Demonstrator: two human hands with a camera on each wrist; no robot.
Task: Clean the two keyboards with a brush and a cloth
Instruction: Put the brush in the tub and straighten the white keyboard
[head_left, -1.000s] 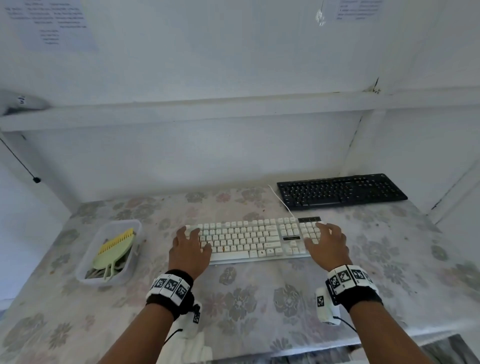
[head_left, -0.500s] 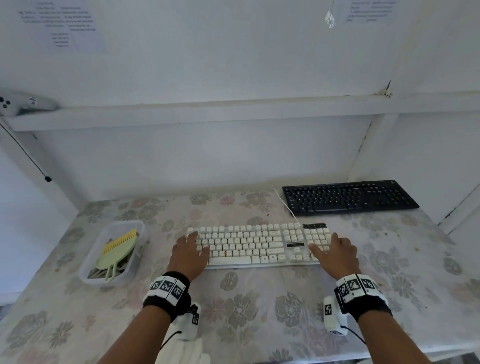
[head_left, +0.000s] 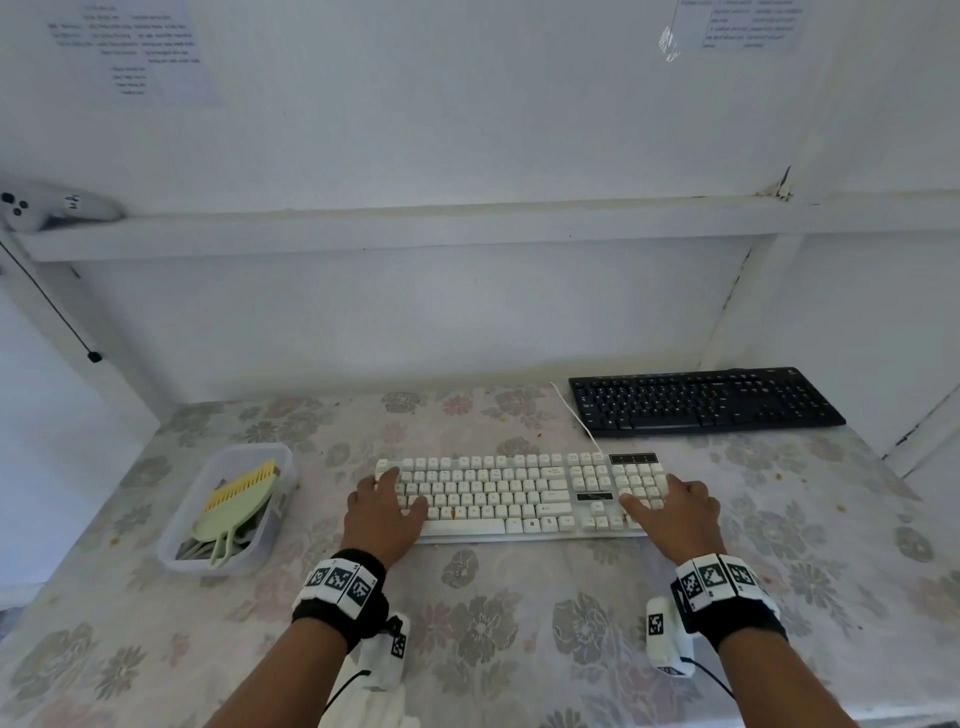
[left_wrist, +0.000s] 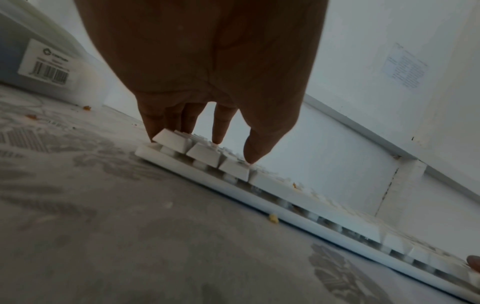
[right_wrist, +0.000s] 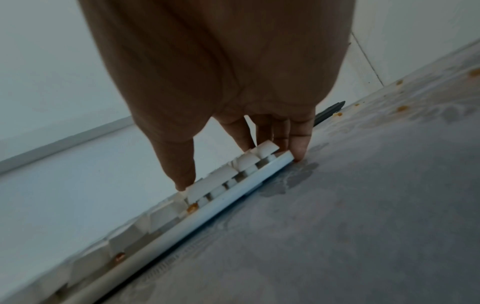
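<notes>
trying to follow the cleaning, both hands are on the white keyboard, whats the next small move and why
Probably free the left hand and reach for the brush in the tub: crumbs sit between the keys of the white keyboard, and neither it nor the right hand holds a tool.

On the table (head_left: 519, 623), the wired keyboard (head_left: 519, 493) lies at the centre, parallel to the near edge, with the left hand (head_left: 382, 519) resting on its 9 o'clock end and the right hand (head_left: 680, 519) on its 3 o'clock end. The second keyboard (head_left: 701, 400) lies at 1 o'clock from it, against the back wall. A plastic tub (head_left: 176, 540) sits at 9 o'clock of the wired keyboard, apart from it, with a brush (head_left: 234, 509) lying in it.
</notes>
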